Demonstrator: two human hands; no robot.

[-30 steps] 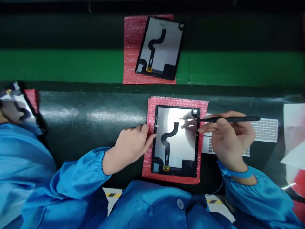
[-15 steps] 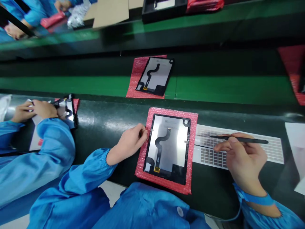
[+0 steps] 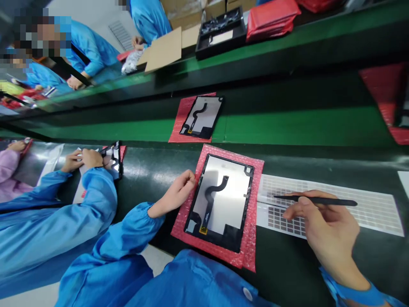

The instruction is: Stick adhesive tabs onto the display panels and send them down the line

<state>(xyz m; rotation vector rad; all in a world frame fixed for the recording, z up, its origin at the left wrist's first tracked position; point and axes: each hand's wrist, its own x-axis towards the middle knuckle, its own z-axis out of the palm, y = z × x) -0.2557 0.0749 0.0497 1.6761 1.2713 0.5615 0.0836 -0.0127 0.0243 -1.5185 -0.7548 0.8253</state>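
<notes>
A display panel (image 3: 236,200), silvery at the back with a black frame and a curved black flex cable (image 3: 209,196), lies on a pink bubble-wrap bag (image 3: 255,213). At its left edge rests my left hand (image 3: 179,189), fingers curled and closed; what they hold, if anything, is hidden. My right hand (image 3: 332,234) grips black tweezers (image 3: 332,201), their tip pointing left over a white sheet of small grey stickers (image 3: 380,213). The sheet lies right of the panel, its left end against the pink bag.
Behind, on the green bench, another panel (image 3: 204,115) lies on pink wrap (image 3: 182,113). To the left a co-worker's hands (image 3: 91,157) work beside a panel (image 3: 115,160). A shelf above carries a black tray (image 3: 220,36), cardboard (image 3: 164,49) and red packages (image 3: 271,19).
The view has swung left and up, showing more co-workers and the shelf. My hands keep nearly the same pose, the tweezers still over the sticker sheet.
</notes>
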